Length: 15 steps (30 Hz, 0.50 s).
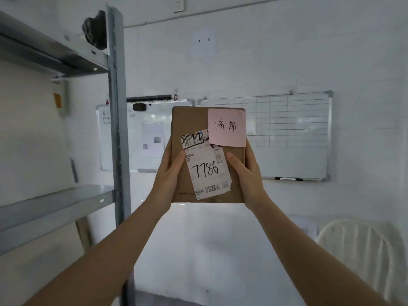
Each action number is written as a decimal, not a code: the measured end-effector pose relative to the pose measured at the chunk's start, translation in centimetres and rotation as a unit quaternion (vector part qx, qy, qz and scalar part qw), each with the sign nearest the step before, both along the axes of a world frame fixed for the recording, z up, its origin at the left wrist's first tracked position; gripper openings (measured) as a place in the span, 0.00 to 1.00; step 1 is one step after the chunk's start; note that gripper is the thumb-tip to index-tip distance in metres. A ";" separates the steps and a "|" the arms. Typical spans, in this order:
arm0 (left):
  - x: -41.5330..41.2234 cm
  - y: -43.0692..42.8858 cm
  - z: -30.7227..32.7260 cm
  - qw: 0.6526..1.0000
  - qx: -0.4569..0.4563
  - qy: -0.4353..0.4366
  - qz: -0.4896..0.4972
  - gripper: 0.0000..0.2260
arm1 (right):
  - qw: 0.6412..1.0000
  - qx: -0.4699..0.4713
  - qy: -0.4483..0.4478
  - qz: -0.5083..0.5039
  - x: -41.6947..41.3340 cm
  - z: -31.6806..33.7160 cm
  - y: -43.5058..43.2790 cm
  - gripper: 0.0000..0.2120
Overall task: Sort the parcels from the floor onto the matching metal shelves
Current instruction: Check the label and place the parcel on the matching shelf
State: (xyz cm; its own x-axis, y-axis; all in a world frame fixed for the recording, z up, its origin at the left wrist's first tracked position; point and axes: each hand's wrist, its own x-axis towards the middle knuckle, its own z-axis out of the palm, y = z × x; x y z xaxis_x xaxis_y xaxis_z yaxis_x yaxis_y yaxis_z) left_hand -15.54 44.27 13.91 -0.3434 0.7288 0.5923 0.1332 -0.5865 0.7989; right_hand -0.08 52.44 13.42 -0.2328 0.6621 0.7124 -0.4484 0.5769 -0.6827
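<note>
I hold a brown cardboard parcel (189,124) upright at arm's length, its face towards me. It carries a white shipping label (206,166) with "7786" handwritten on it and a pink sticky note (227,127) with handwritten characters at its top right. My left hand (169,173) grips its left edge, thumb on the front. My right hand (246,173) grips its right edge the same way. The metal shelf unit (117,107) stands to the left, with an upper shelf (55,54) and a lower shelf (55,202).
A dark bundle (95,29) lies on the upper shelf by the upright. Two whiteboards (291,133) hang on the white wall ahead. A white chair back (357,250) stands at the lower right. A sheet with numbers (203,40) is stuck high on the wall.
</note>
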 end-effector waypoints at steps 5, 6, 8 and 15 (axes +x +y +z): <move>-2.2 -4.3 -1.3 0.993 0.006 0.002 0.119 0.23 | 0.996 -0.006 -0.015 0.083 -4.3 -1.1 -1.3 0.32; -2.5 -5.3 -1.4 0.990 0.007 0.000 0.138 0.23 | 0.995 -0.001 -0.020 0.100 -5.1 -1.3 -1.7 0.32; -2.9 -7.8 -2.1 0.982 0.010 -0.012 0.187 0.23 | 0.989 0.006 -0.027 0.148 -6.9 -1.8 -3.0 0.32; -4.0 -19.1 -3.6 0.920 0.016 -0.049 0.388 0.22 | 0.946 0.003 -0.051 0.319 -13.8 -3.3 -11.3 0.32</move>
State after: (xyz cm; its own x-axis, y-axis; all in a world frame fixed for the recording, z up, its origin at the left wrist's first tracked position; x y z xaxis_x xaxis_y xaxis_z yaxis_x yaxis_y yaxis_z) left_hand -19.58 25.18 10.34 -0.8057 0.2248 0.5479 0.4505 -0.3680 0.8134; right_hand -13.89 41.19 10.12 -0.6514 0.3594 0.6682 -0.6389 0.2153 -0.7386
